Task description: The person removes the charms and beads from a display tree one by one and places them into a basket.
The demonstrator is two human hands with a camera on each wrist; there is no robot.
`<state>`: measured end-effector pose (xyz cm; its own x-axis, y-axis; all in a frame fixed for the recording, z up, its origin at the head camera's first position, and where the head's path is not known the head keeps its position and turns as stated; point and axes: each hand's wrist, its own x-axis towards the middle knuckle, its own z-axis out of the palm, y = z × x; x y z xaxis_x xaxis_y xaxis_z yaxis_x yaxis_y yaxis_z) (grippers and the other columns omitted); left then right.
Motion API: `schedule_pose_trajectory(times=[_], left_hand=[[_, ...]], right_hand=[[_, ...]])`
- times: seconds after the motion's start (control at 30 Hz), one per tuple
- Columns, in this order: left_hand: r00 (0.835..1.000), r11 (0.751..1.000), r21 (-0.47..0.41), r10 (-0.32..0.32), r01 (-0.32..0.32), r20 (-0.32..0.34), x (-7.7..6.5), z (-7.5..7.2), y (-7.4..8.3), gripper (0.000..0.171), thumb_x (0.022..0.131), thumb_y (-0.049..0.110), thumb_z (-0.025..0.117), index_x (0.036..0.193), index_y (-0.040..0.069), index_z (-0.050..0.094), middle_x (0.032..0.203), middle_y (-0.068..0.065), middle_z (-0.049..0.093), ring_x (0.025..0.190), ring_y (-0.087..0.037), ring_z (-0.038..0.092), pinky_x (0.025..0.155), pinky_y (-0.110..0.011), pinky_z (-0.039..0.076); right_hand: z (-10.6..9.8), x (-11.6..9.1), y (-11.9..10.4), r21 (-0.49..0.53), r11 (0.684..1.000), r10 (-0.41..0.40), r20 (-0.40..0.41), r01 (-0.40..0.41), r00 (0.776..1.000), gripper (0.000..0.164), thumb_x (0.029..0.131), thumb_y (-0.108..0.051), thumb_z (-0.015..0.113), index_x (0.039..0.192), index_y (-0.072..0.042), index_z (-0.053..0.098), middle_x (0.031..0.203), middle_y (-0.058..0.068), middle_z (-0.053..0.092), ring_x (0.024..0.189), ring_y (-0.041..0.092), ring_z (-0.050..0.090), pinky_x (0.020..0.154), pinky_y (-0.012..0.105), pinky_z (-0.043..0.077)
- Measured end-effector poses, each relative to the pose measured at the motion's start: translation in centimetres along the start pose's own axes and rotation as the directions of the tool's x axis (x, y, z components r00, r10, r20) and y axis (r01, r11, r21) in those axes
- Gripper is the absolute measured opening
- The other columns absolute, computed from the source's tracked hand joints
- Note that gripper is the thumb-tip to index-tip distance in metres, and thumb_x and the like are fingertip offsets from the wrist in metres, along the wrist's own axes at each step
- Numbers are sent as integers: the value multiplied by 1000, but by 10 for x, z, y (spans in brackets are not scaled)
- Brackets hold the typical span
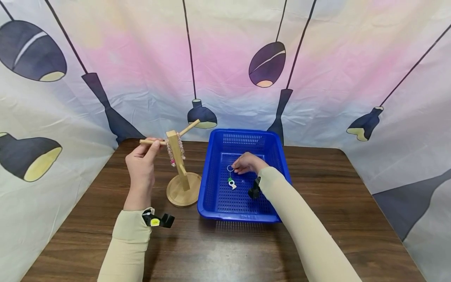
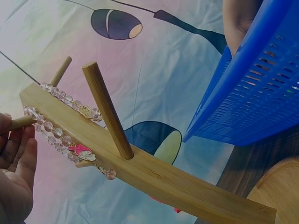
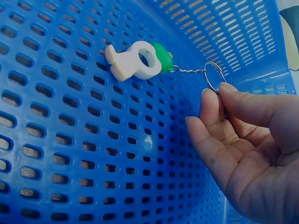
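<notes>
While a wooden peg (image 1: 144, 141) of a stand (image 1: 177, 154) is pinched by the left hand (image 1: 141, 161), a keychain (image 3: 126, 65) is held by the right hand (image 1: 248, 162): its thin metal ring (image 3: 206, 75) is gripped between thumb and fingertips. The keychain is located inside the blue basket (image 1: 239, 217), where a white and green figure is joined to the ring by a short chain (image 3: 191, 70); whether the perforated bottom is touched by the figure cannot be told. One beaded bracelet (image 1: 170, 150) is hung on the pinched peg, close to the post, and another one is hung on the opposite peg (image 1: 190, 127). The stand is supported upright by its round base (image 1: 179, 198), just beside the basket, on the brown table (image 1: 327, 172). Behind, painted lamps (image 1: 267, 64) are seen on a cloth (image 1: 141, 58).
</notes>
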<state>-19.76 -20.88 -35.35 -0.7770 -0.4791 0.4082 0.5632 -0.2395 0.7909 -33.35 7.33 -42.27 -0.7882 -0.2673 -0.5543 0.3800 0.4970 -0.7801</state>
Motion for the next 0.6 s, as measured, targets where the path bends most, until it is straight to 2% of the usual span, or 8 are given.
schedule_pose_trajectory(times=[0.17, 0.37, 0.6], left_hand=[[1000, 1000, 4, 5, -5, -2, 0, 0, 1, 6, 91, 8, 78, 92, 2, 77, 84, 3, 77, 81, -6, 73, 80, -18, 63], [1000, 1000, 6, 5, -5, 2, 0, 1, 2, 5, 93, 3, 74, 90, 6, 77, 84, 4, 78, 82, -5, 73, 81, -17, 63], [1000, 1000, -5, 0, 0, 1, 0, 1, 2, 2, 91, 3, 76, 90, 4, 77, 84, 2, 78, 82, -6, 73, 80, -17, 62]], right_hand=[[-1, 3, 0, -7, 1000, 7, -7, -7, 1000, 22, 101, 0, 60, 120, 7, 68, 73, 2, 66, 64, 9, 64, 72, 24, 61], [-1, 6, 1, -2, 1000, 12, -25, -12, 1000, 20, 100, -1, 62, 118, 5, 70, 74, 2, 66, 65, 10, 64, 73, 26, 62], [-2, 8, 4, -7, 1000, 15, -36, -15, 999, 18, 100, -2, 63, 114, 5, 71, 74, 2, 66, 65, 10, 63, 71, 25, 61]])
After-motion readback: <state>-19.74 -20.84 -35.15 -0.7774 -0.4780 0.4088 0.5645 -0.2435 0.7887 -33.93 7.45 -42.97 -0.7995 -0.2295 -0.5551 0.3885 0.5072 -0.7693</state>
